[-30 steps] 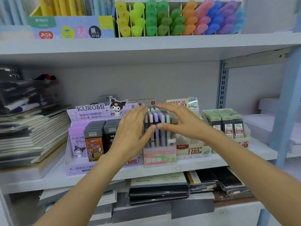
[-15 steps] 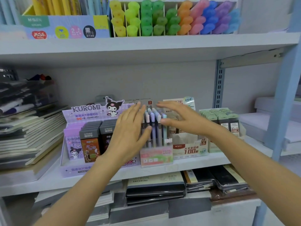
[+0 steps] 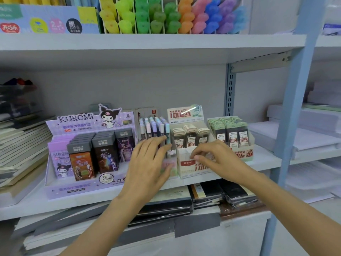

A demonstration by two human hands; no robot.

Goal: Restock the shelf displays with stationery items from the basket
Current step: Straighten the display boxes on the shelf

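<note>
Head view
Left hand (image 3: 147, 163): spread wide and flat, holding nothing. Its fingertips (image 3: 162, 140) lie against the front row of the pencil display (image 3: 154, 129), and the thumb is down by the pink-and-green front panel.
Left arm: bare forearm rising from the bottom edge, angled up and to the right, back of the hand toward the camera.
Right hand (image 3: 214, 156): fingers bent and drawn close together, knuckles up. The tips sit at the clear front rim of the beige lead box (image 3: 188, 172). Whether they pinch anything there, I cannot tell.
Right arm: comes in from the lower right corner, forearm slanting up and to the left.
Pencil display: stands on the middle shelf (image 3: 262, 159), just beside the Kuromi display (image 3: 88, 145) on its left and the beige lead box on its right.
Pencils: upright, long axis vertical, pastel caps up, leaning slightly backward, in stepped rows that rise toward the back.
Beige lead box: 3 columns of lead cases (image 3: 190, 134) stand upright in its rear part, labels facing out.
Green lead box (image 3: 230, 130): next along to the right, angled a little, its cases upright too.
Around: coloured highlighters (image 3: 166, 15) on the shelf above, stacked notebooks (image 3: 22, 145) at the left, dark packets (image 3: 221, 194) on the shelf below.
</note>
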